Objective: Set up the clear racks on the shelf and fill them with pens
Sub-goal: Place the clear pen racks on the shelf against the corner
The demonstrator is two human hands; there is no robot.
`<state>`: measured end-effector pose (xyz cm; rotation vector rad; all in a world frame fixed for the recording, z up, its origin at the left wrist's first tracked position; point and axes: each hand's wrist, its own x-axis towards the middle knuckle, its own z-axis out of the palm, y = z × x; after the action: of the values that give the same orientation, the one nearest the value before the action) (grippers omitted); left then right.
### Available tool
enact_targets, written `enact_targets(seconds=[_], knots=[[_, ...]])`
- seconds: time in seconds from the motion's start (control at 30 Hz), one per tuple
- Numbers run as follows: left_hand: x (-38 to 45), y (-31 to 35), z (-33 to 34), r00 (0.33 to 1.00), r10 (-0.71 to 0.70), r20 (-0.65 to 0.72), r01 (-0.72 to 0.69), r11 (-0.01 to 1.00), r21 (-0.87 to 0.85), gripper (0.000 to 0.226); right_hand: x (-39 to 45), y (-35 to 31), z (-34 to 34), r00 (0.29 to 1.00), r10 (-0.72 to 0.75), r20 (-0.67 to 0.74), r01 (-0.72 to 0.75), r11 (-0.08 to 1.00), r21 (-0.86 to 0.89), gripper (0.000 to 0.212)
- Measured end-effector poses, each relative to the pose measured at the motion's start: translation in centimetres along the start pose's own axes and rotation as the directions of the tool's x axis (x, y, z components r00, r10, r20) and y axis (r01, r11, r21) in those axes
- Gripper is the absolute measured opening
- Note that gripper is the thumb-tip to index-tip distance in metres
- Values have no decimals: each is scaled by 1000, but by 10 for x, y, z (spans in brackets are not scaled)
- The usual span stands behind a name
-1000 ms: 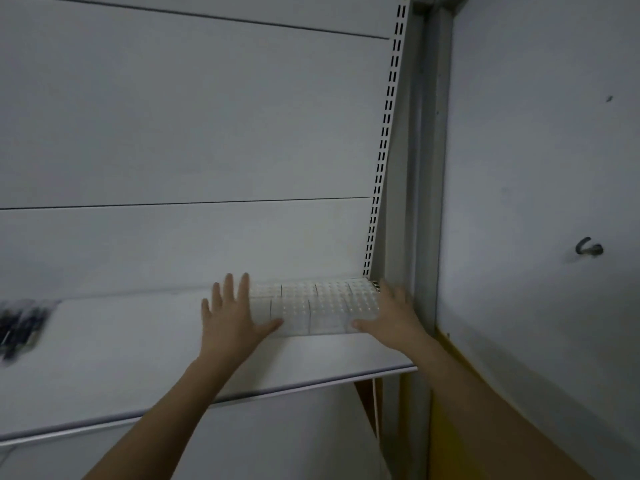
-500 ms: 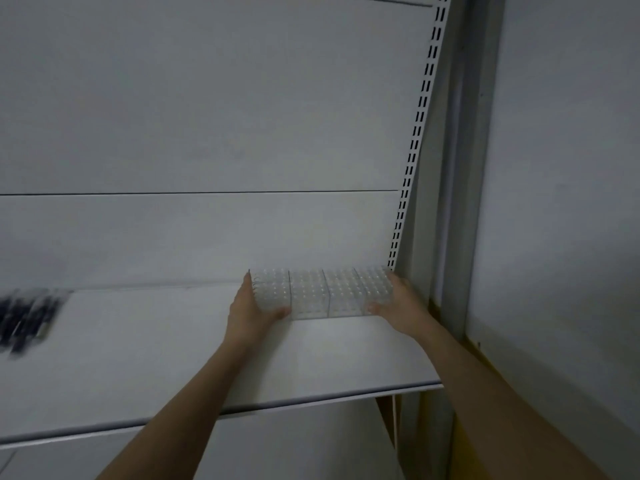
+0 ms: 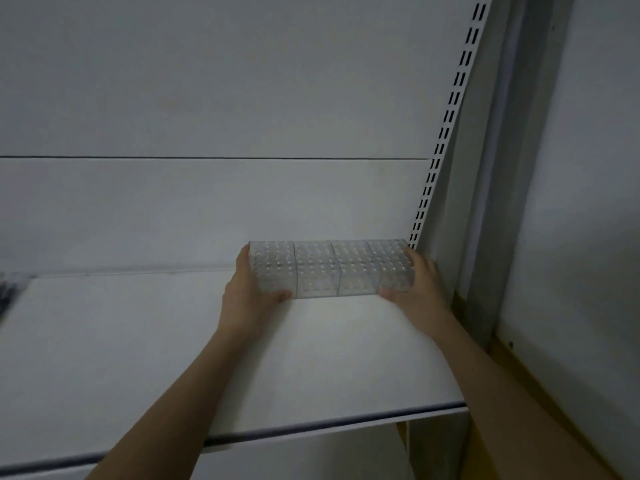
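Both hands have closed in on the ends of the clear rack (image 3: pixel 330 268), left hand (image 3: pixel 247 292) and right hand (image 3: pixel 417 284) each gripping one end. It sits at the back right of the shelf (image 3: pixel 138 341). Step: seating the rack. Next, probably fetching pens (image 3: pixel 8 292), blurred and cut off at the left edge.

A shop or stockroom, by its retail shelving

A white metal shelf (image 3: pixel 138 358) juts from plain white back panels (image 3: pixel 207 98); right of the shelf rises a slotted upright (image 3: pixel 446 123) for adjustable brackets. At the shelf's back right corner sits a clear display rack (image 3: pixel 329 270).
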<state>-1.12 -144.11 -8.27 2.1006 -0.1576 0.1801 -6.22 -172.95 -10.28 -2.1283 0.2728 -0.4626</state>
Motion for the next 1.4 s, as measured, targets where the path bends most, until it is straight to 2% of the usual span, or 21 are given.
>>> enact_targets(seconds=[0.47,0.73,0.83,0.97,1.07,1.13,1.2,1.3,1.4], knots=[[8,-14,5,999,50,-1,-50,998,-46,98,0,0,0,999,1,-34,0,1000,11,93],[-1,1,0,999,47,-11,-47,998,37,102,-2,0,-1,995,-99,-15,99,995,-20,90],[-13,15,-1,999,19,-47,-16,997,72,95,-5,-2,-3,993,-113,18,113,994,5,88],[-33,24,-7,999,-21,-44,28,988,151,108,-13,-12,-8,990,-142,-21,140,988,-63,74],[-50,27,-20,996,-26,-90,51,957,284,99,-18,-35,-14,957,-280,-77,265,949,-169,57],[-63,31,-32,994,9,-106,36,909,414,87,-22,-60,-11,933,-359,-7,353,921,-166,51],[-73,34,-48,995,13,-94,38,857,515,81,-29,-89,-1,904,-405,140,422,896,-139,49],[-85,40,-78,994,-6,-107,69,797,599,76,-43,-131,22,831,-408,377,483,866,-128,50],[-98,43,-117,988,0,-151,101,744,660,74,-63,-176,46,750,-412,518,550,823,-143,52]])
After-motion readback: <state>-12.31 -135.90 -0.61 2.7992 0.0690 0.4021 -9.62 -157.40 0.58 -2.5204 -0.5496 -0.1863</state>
